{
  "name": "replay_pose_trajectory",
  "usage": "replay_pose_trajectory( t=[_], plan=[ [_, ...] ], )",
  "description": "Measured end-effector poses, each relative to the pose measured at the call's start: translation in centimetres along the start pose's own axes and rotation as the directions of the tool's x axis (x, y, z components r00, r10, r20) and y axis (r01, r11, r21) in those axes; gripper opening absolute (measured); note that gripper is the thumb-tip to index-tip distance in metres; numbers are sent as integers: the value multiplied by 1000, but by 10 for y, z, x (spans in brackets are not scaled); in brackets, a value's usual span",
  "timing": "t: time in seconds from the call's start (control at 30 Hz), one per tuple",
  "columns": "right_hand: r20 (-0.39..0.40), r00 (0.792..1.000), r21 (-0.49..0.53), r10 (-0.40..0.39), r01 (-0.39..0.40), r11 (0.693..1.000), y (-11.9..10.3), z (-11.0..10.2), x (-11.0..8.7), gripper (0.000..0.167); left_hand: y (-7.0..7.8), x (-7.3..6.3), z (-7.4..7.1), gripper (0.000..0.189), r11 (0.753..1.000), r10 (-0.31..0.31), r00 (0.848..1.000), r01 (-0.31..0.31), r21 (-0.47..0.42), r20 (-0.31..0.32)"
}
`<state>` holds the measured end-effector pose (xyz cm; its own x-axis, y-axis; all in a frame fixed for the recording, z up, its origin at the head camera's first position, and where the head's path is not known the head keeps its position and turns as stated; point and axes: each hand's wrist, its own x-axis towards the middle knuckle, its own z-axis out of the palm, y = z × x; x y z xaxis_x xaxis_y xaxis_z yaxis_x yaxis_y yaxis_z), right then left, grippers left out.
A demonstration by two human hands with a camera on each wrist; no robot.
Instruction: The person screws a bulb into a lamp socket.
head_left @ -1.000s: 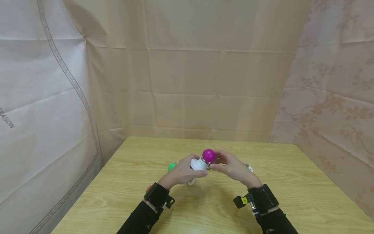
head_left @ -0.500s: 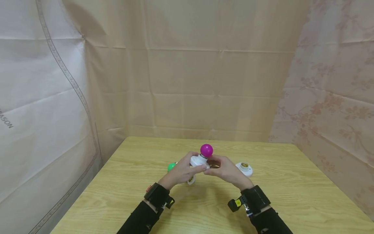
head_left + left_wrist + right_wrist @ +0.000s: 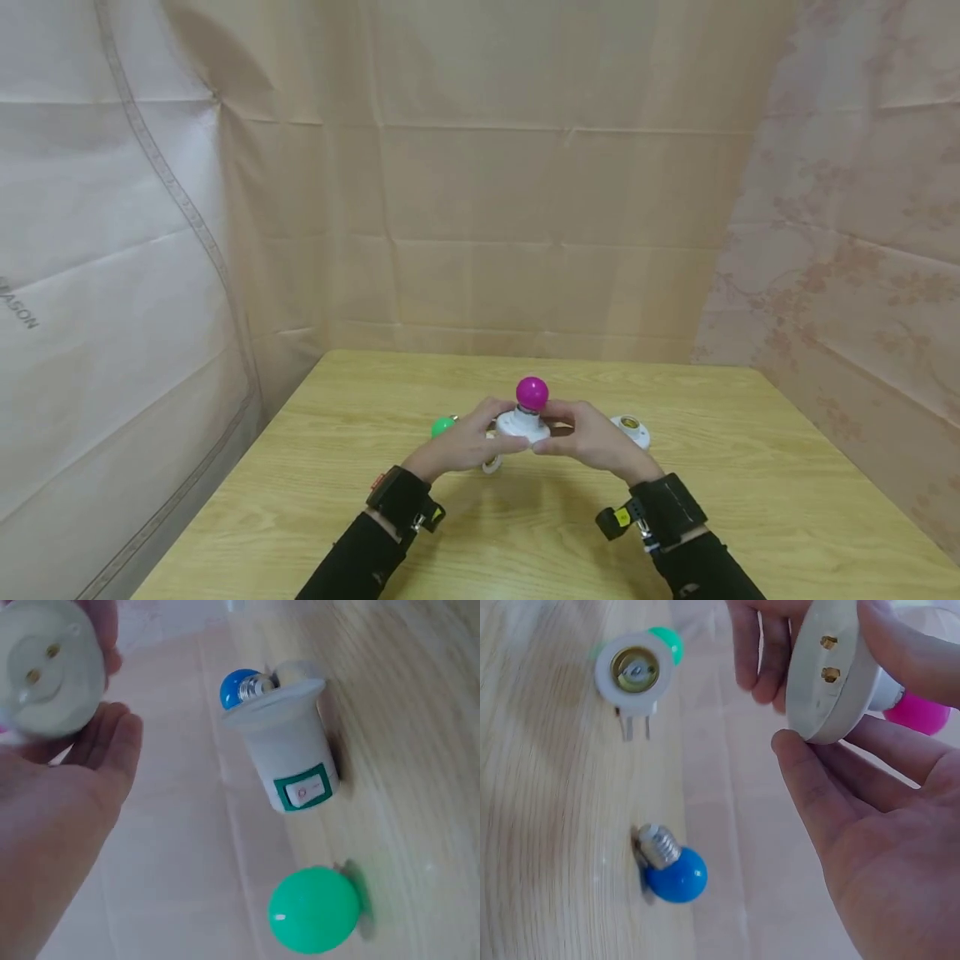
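Both hands hold a round white lamp holder above the table, with a magenta light bulb standing upright in its socket. My left hand grips the left edge of the lamp holder, thumb along the near side. Opposite it, my right hand pinches the right edge between thumb and fingers. Two brass contacts show on the underside of the lamp holder in the left wrist view. In the right wrist view the magenta bulb is partly hidden behind the base and the right hand's fingers.
A green bulb lies left of the hands, beside a white plug-in socket with a switch and prongs. A blue bulb lies on the wooden table. Another white lamp holder sits behind the right wrist.
The lamp holder and bulb have turned from tilted to upright. My right hand has shifted from near the bulb's neck to the holder's right edge; both hands have lowered slightly since half a second ago.
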<state>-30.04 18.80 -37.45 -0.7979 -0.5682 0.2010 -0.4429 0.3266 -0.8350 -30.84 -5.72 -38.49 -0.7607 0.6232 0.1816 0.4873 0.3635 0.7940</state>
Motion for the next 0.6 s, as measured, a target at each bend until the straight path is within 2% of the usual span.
replay_pose_trajectory(
  t=[0.13, 0.23, 0.37, 0.47, 0.6],
  plan=[
    [19, 999, -45, -32, 33, 998, 1, 1, -1, 62, -1, -1, -1, 68, 999, -7, 1000, 8, 42, -5],
    [18, 999, -97, -48, 49, 994, 2, 3, -2, 62, -3, 3, 2, 61, 997, 43, 999, -44, 67, 7],
    [17, 998, -141, -55, 56, 988, 5, 5, -5, 61, -4, 4, 8, 60, 992, 71, 997, -70, 107, -10],
    [24, 998, -174, -52, 56, 983, 7, 5, -9, 62, -3, 1, 13, 70, 987, 20, 999, -14, 161, -39],
    [38, 998, -226, -51, 58, 972, 8, 6, -14, 62, 0, 1, 19, 73, 977, -26, 999, 33, 212, -36]
  ],
)
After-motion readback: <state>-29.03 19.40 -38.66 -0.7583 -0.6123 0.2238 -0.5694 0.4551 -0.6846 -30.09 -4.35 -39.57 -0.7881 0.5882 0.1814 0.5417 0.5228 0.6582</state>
